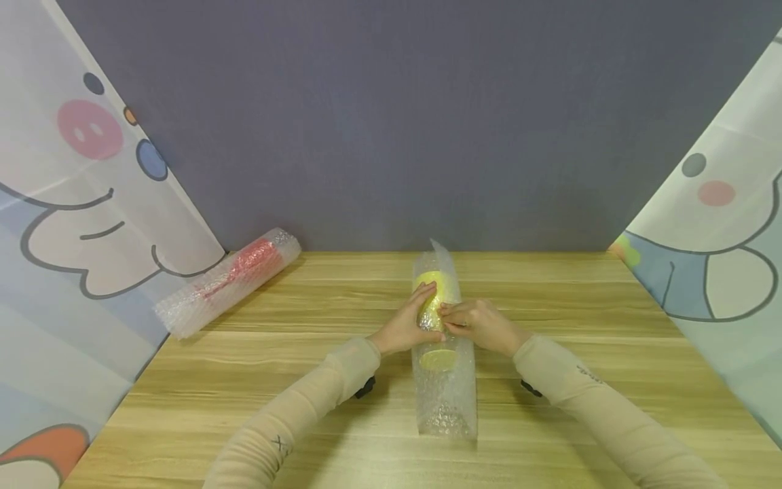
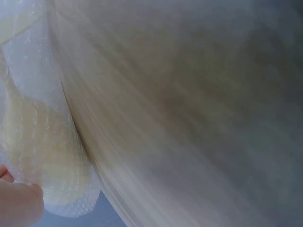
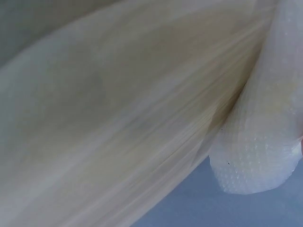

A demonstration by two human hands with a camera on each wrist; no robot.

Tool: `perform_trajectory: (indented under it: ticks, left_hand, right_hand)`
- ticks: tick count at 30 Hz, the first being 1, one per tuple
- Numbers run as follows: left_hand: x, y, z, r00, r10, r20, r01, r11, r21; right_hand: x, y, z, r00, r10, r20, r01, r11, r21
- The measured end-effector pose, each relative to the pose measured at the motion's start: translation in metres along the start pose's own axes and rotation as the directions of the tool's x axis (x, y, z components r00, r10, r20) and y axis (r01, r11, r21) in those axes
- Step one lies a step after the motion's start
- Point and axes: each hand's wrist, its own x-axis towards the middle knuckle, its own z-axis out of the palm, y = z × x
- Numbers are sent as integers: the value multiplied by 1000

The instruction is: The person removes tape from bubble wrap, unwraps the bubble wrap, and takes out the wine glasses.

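i see the bubble-wrap roll [image 1: 446, 401], a yellow item [image 1: 431, 319] inside, lying end-on to the surface's [image 1: 568, 305] far edge. left hand [image 1: 408, 326] spread over it, right hand [image 1: 482, 323] pinching its side; i'd keep the overlap snug and straight.

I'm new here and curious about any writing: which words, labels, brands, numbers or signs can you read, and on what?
Left sleeve: dark marks, perhaps "XX", too small to be sure.
Right sleeve: dark marks, too blurred to read.
No readable text shows on the yellow bundle, red bundle or cartoon sheets.
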Motion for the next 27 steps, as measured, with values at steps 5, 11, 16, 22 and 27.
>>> perform_trajectory:
  ticks: [5, 11, 16, 22, 27]
  left_hand:
    - [-2, -1, 0, 1000, -1, -3, 1, 1000, 2]
    - [-1, -1, 2, 1000, 2, -14, -1, 999, 42]
    - [0, -2, 3, 1000, 8, -13, -7, 998, 62]
    - [1, -1, 3, 1000, 6, -16, -5, 998, 55]
    - [1, -2, 4, 1000, 1, -16, 0, 998, 55]
  right_hand:
    - [1, 2, 3, 999, -45, -5, 44, 998, -48]
    - [-2, 2, 6, 997, -71, -34, 68, 994, -87]
    - [-4, 4, 9, 994, -43, -99, 39, 998, -40]
    - [-6, 5, 10, 989, 64, -133, -57, 997, 55]
    - [-7, 3, 9, 987, 113, -117, -104, 991, 79]
